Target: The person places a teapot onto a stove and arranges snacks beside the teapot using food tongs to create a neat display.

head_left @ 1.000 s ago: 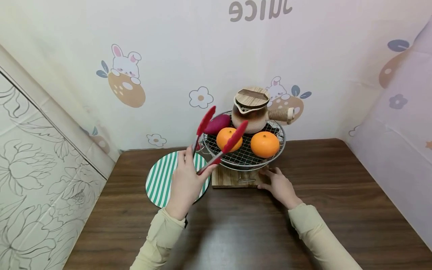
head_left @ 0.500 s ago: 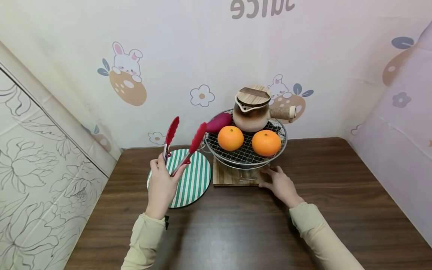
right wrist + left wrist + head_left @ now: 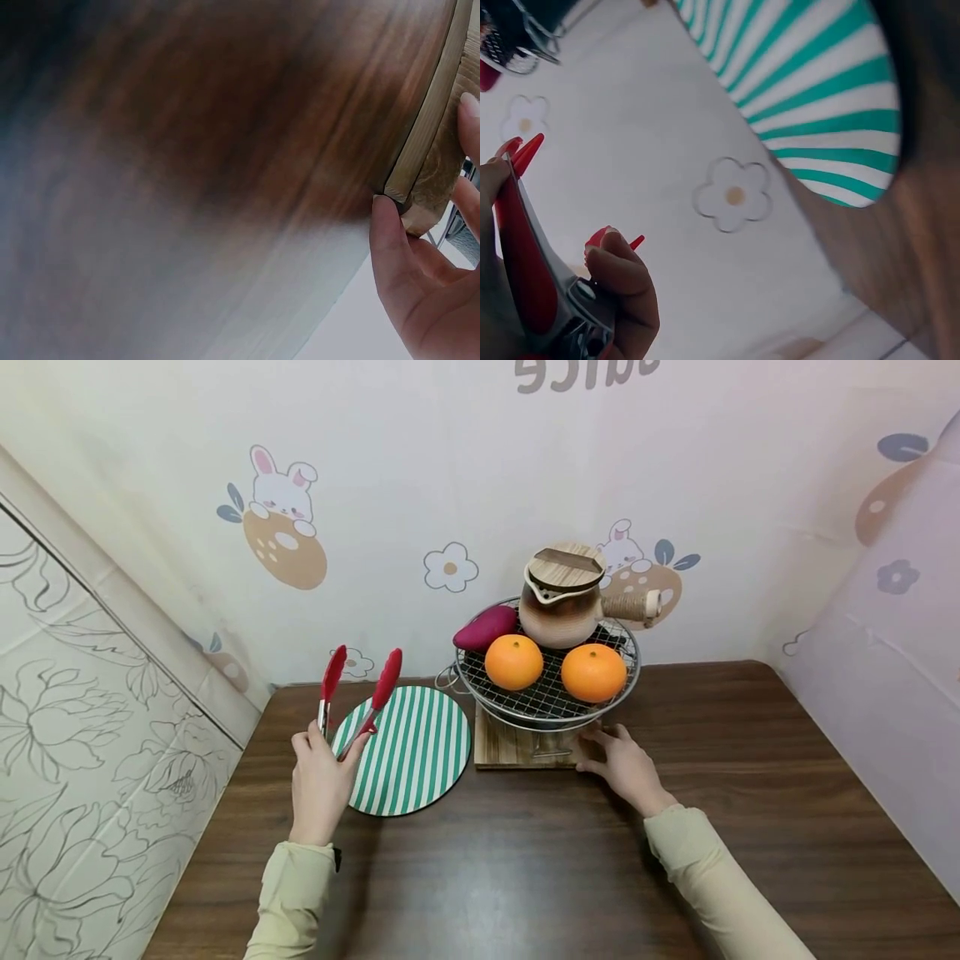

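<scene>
My left hand [image 3: 321,789] grips a pair of tongs [image 3: 387,678] with red tips, which point up and stand spread with nothing between them. In the left wrist view fingers curl round the tongs' metal and red handle [image 3: 529,262]. The green-and-white striped round mat [image 3: 420,752] lies behind and beside that hand. My right hand [image 3: 628,772] holds the right front corner of a wooden board [image 3: 517,752], thumb at its front edge, as the right wrist view also shows. On the board stands a round grill [image 3: 547,703] with a wire mesh top.
The grill carries two oranges [image 3: 513,662] [image 3: 593,673], a purple sweet potato [image 3: 486,627] and a clay pot [image 3: 555,618] with a wooden lid and rope-wrapped handle. A printed curtain [image 3: 450,460] hangs behind the brown wooden table [image 3: 480,877].
The left hand has carried the tongs left and lower, from in front of the grill to the mat's left side. The right hand has stayed at the board's corner.
</scene>
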The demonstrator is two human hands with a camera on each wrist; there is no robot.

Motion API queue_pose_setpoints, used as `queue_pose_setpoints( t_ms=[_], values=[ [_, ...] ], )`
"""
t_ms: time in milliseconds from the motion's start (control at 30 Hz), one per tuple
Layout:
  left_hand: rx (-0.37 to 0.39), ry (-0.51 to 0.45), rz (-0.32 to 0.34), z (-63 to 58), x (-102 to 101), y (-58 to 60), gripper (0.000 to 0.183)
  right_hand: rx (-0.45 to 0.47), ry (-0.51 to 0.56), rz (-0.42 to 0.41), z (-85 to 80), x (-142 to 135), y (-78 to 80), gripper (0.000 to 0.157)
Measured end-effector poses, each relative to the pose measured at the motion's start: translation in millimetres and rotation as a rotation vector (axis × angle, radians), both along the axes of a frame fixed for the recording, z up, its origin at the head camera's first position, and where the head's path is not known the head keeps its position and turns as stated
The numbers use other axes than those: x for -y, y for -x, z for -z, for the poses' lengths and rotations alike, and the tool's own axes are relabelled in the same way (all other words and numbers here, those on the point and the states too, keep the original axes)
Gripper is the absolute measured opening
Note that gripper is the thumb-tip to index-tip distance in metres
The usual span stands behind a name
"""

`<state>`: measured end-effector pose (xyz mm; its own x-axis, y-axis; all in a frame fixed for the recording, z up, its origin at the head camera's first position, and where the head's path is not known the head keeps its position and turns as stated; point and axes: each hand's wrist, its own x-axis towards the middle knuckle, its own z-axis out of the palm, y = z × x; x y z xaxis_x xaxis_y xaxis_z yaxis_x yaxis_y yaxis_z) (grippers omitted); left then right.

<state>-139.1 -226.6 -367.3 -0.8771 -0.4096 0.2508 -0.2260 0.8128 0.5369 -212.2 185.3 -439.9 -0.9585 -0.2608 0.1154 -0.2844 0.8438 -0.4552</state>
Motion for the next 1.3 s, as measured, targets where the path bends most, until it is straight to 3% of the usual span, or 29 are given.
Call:
queue_pose_setpoints(
  t_ms=[367, 733, 1300],
  values=[
    [0.035, -0.007, -0.076, 28.4, 34.2, 4.2, 0.087, 0.012, -0.003, -0.002, 0.8, -1.5, 2.7, 0.054],
    [0.040, -0.013, -0.129, 49.5, 59.9, 7.6, 0.085, 0.010, -0.003, -0.003, -1.8, -0.7, 2.4, 0.054],
    [0.182, -0.037, -0.190, 64.7, 92.9, 8.4, 0.083, 0.025, -0.002, 0.004, -0.5, -0.9, 1.7, 0.054]
  ],
)
